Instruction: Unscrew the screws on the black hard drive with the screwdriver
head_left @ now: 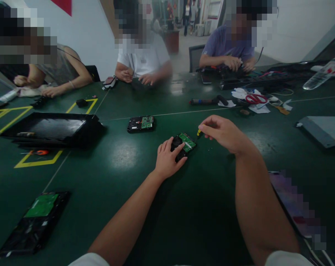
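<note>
A hard drive with a green circuit board (187, 142) lies on the green table in front of me. Across its left and near side rests my left hand (169, 159), fingers spread and pressing on it. To the right of the drive, my right hand (218, 132) pinches a small yellow-handled screwdriver (199, 132), whose tip points down by the drive's right edge. Whether the tip touches the drive is too small to tell. Tiny bits (210, 149) lie on the table to the right of the drive.
A second drive (140, 124) lies behind left, a third (34, 223) at the near left. A black tray (51, 129) stands left, with an orange-handled tool (40, 152) by it. Several people sit across the table (114, 107). Gloves and cables (256, 98) lie back right, a phone-like screen (292, 203) near right.
</note>
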Tool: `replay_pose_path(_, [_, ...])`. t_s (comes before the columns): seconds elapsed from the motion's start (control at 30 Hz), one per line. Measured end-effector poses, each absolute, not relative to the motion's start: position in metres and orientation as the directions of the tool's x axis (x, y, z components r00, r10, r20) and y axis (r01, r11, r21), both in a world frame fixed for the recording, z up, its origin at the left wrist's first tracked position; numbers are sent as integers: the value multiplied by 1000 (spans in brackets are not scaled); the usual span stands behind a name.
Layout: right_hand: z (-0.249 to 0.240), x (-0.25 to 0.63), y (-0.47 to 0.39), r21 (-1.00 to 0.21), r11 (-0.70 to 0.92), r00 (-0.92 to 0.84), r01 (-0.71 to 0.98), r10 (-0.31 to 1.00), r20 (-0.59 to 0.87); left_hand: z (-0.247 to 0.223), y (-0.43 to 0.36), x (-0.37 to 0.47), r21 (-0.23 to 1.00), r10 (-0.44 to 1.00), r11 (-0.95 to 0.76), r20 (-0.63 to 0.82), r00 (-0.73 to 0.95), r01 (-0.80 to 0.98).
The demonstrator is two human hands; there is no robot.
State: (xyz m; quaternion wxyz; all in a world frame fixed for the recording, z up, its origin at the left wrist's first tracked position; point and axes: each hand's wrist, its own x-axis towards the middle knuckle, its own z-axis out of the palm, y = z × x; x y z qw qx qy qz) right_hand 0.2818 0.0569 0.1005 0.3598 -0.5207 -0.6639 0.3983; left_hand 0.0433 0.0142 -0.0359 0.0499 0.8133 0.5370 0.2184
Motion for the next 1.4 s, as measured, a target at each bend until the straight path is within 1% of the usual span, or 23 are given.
replay_pose_path(0.07, [98,283,59,-876,129,-147,464,987,68,-36,14,43,315,893,-421,307,329,851])
replay_pose_path(0.17, [97,282,59,-869,135,-159,476,985,66,-36,14,44,313,893,-421,309,328,851])
replay_pose_path(0.37, [96,274,57,-949,130,-336,286,941,28,-35,14,45,309,899,-408,298,320,859])
replay_pose_path(0.47, [96,274,57,-973,85,-359,217,933,1,-35,14,46,307,900,-406,296,320,861])
replay_pose_path(0.6, [100,272,53,-994,-19,-371,110,927,-59,-34,14,45,311,901,-403,298,315,861])
replay_pose_path(0.67, [103,271,51,-995,-49,-381,84,921,-77,-34,14,45,313,901,-404,296,316,859])
replay_pose_path(0.73, [106,271,49,-994,-38,-392,101,917,-75,-34,14,45,312,900,-408,296,321,858])
replay_pose_path(0.83, [108,274,51,-972,64,-386,226,922,-29,-35,14,44,308,899,-408,300,319,859])
replay_pose_path(0.93, [105,277,55,-922,152,-316,355,948,35,-36,14,43,308,897,-412,302,323,857])
replay_pose_path(1.0, [101,278,57,-911,153,-263,382,964,51,-36,15,43,310,896,-415,301,326,855])
replay_pose_path(1.13, [98,278,58,-921,119,-220,371,975,38,-36,15,43,307,894,-420,301,331,854])
replay_pose_path(1.3, [100,278,57,-951,113,-290,289,957,25,-36,14,44,310,897,-413,304,322,856])
replay_pose_path(1.4, [101,276,56,-970,79,-323,228,947,2,-35,14,44,316,897,-414,303,322,854])
